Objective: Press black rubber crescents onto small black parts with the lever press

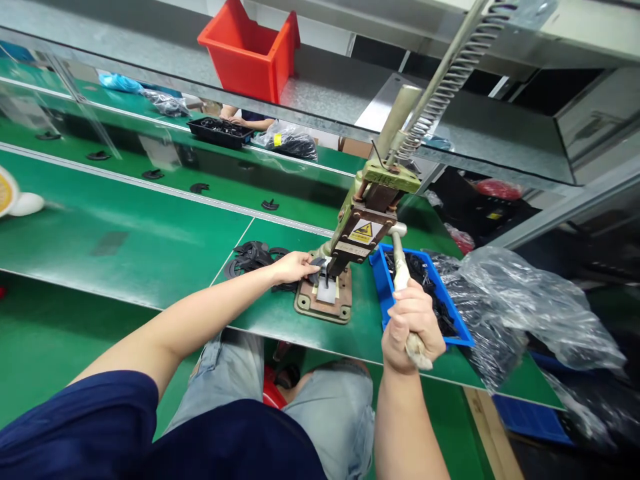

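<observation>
My left hand (295, 267) pinches a small black part (317, 265) at the base of a green hand press (356, 233), beside its ram. Fingers of my right hand (414, 325) are wrapped round the press's lever handle (401, 261), whose wrapped end sticks out below the fist. A light metal plate (327, 291) lies on the press's brown base (323, 309). Left of the press, partly behind my left forearm, is a pile of black curved parts (254, 256). To its right stands a blue bin (381, 288) holding black parts.
Clear plastic bags (540, 300) lie right of the blue bin. Several black parts are spaced along the green strip behind the bench (150, 227). A red bin (250, 60) sits on the metal shelf above. Another person's hands (235, 119) are beside a black tray (220, 133).
</observation>
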Demonstrator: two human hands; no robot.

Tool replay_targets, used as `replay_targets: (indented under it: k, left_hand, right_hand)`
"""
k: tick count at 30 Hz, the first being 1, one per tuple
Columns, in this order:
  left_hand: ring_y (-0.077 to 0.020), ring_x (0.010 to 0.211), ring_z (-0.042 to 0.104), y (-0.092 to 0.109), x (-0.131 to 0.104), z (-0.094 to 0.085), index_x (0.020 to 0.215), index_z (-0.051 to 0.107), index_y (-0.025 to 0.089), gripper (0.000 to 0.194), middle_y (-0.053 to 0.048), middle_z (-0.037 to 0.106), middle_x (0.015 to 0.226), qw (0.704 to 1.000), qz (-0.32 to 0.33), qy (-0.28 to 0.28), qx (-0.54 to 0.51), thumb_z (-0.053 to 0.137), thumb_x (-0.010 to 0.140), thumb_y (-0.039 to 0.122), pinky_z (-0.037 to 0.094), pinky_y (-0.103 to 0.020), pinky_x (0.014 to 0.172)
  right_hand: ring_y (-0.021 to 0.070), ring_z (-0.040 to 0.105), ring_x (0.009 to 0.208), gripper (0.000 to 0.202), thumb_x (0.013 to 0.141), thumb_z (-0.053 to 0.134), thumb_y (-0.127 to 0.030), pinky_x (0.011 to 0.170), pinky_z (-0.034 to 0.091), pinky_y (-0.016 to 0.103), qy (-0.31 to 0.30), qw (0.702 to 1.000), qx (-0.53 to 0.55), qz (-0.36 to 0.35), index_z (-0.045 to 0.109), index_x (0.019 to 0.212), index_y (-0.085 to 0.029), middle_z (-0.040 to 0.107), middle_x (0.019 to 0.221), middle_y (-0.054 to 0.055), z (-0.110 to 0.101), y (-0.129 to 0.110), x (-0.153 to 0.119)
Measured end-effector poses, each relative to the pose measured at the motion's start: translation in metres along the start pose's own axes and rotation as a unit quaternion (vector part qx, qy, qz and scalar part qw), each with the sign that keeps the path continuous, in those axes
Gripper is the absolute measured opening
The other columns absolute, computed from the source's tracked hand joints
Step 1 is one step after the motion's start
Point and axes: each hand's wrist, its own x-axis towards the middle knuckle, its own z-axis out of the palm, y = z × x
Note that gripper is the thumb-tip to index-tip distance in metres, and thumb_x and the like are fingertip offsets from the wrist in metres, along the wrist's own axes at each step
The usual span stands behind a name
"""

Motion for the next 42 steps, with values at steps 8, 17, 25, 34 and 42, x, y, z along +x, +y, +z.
replay_targets:
  k: [8, 17, 25, 34, 42]
  left_hand:
    - [-0.013, 0.055, 0.068, -0.003, 0.015, -0.001, 0.077, 0.059, 0.016, 0.038, -0.001, 0.067, 0.061, 0.996, -0.07, -0.044, -0.038, 0.089, 0.08, 0.039, 0.053, -0.02, 0.052]
    - [-0.0095, 0.052, 0.065, -0.003, 0.018, -0.006, 0.08, 0.061, 0.014, 0.04, -0.001, 0.068, 0.064, 0.993, -0.076, -0.081, -0.034, 0.09, 0.078, 0.042, 0.056, -0.019, 0.054]
    - [-0.0138, 0.057, 0.071, 0.004, 0.023, -0.005, 0.076, 0.051, 0.018, 0.037, -0.003, 0.069, 0.062, 0.98, -0.173, -0.097, -0.023, 0.085, 0.085, 0.033, 0.059, -0.019, 0.056]
    - [-0.0137, 0.054, 0.072, 0.007, 0.025, -0.005, 0.097, 0.063, 0.016, 0.03, 0.0, 0.07, 0.066, 0.98, -0.171, -0.094, 0.028, 0.086, 0.083, 0.031, 0.059, -0.018, 0.056]
    - [-0.0182, 0.058, 0.075, 0.01, 0.023, -0.001, 0.095, 0.066, 0.013, 0.026, -0.008, 0.074, 0.07, 0.968, -0.224, -0.097, -0.059, 0.085, 0.085, 0.027, 0.061, -0.021, 0.056]
  right_hand:
    - [0.02, 0.065, 0.08, 0.024, 0.088, 0.065, -0.024, 0.105, 0.053, 0.064, 0.004, 1.0, 0.007, 0.002, 0.056, 0.066, -0.023, 0.061, 0.067, -0.002, 0.001, -0.001, 0.0]
    - [0.018, 0.065, 0.079, 0.027, 0.088, 0.068, -0.03, 0.104, 0.054, 0.06, 0.012, 1.0, 0.008, 0.005, 0.055, 0.065, -0.023, 0.062, 0.066, -0.004, 0.002, -0.001, 0.0]
    - [0.0191, 0.065, 0.078, 0.024, 0.088, 0.067, -0.028, 0.101, 0.054, 0.06, 0.023, 1.0, 0.014, 0.005, 0.058, 0.067, -0.023, 0.063, 0.066, -0.003, 0.004, 0.0, 0.0]
    - [0.0184, 0.066, 0.077, 0.027, 0.089, 0.067, -0.029, 0.101, 0.055, 0.059, 0.017, 1.0, 0.0, 0.0, 0.055, 0.065, -0.023, 0.061, 0.064, -0.004, 0.001, 0.001, 0.0]
    - [0.0189, 0.064, 0.073, 0.032, 0.089, 0.067, -0.031, 0.099, 0.054, 0.059, 0.06, 0.998, 0.021, -0.008, 0.053, 0.062, -0.023, 0.057, 0.06, -0.002, 0.009, 0.003, -0.003]
